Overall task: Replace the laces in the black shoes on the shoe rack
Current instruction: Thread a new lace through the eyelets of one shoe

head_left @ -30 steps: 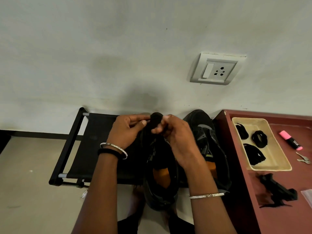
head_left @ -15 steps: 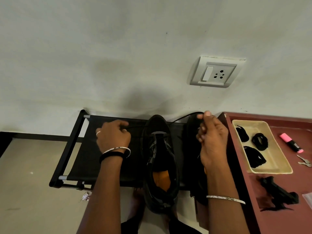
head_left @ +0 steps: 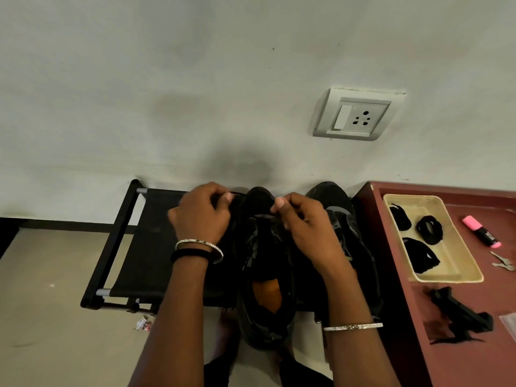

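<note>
Two black shoes stand on the black shoe rack (head_left: 145,247) against the wall. The near shoe (head_left: 265,275) has an orange insole and points its toe at the wall; the second shoe (head_left: 343,219) lies to its right, partly hidden by my right arm. My left hand (head_left: 201,216) and my right hand (head_left: 301,224) are close together over the near shoe's toe end, each pinching an end of a thin black lace (head_left: 237,193). The lace is hard to make out against the dark shoe.
A maroon table (head_left: 460,344) stands to the right. On it are a beige tray (head_left: 452,275) with coiled black laces (head_left: 428,229), a pink highlighter (head_left: 480,231), keys (head_left: 502,262) and a loose pile of black laces (head_left: 460,317). A wall socket (head_left: 354,115) is above.
Half a second ago my hands were spread wide apart, drawing the lace out to both sides. They have now come back together over the toe end of the near shoe.
</note>
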